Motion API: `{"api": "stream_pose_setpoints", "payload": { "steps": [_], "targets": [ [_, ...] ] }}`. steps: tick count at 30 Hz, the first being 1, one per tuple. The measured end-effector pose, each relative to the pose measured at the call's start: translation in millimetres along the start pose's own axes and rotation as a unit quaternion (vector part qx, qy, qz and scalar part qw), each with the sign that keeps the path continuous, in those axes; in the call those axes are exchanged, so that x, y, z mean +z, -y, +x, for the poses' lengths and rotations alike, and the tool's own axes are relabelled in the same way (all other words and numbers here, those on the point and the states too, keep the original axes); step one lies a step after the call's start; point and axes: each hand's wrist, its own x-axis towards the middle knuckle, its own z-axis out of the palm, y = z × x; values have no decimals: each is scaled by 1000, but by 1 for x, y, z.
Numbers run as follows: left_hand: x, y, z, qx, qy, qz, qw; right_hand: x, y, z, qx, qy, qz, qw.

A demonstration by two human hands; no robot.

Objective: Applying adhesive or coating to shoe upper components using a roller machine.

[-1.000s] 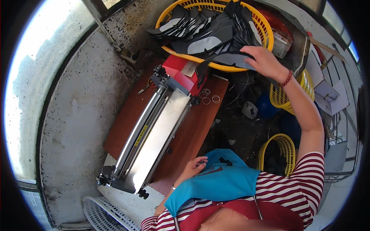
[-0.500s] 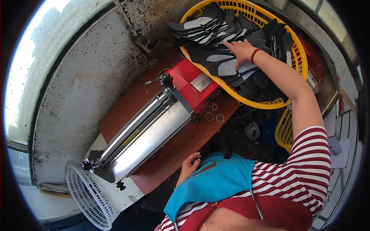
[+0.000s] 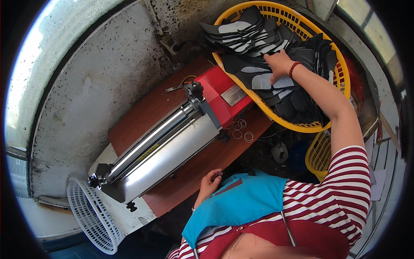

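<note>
Black-grey pieces [image 3: 261, 82] lie beneath right grip [image 3: 280, 66], fingers spread; left grip [image 3: 210, 183] curled, hold unclear.

The dark pieces [image 3: 297, 108] look matt (the roller [image 3: 149, 143], glossy metal).

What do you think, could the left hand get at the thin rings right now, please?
Probably yes: nothing visible blocks the way between the left hand and the thin rings, which lie uncovered on the brown tabletop.
</note>
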Motion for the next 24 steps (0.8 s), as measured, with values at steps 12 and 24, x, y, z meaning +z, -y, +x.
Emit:
{"api": "stream_pose_setpoints", "payload": {
  "steps": [12, 24],
  "targets": [
    [10, -11, 40, 9, 64, -11, 998, -67, -39, -39, -83, -125, -14, 989],
    [38, -46, 77, 22, 129, -50, 990, -63, -56, -27, -193, 100, 115, 969]
  ]
}}
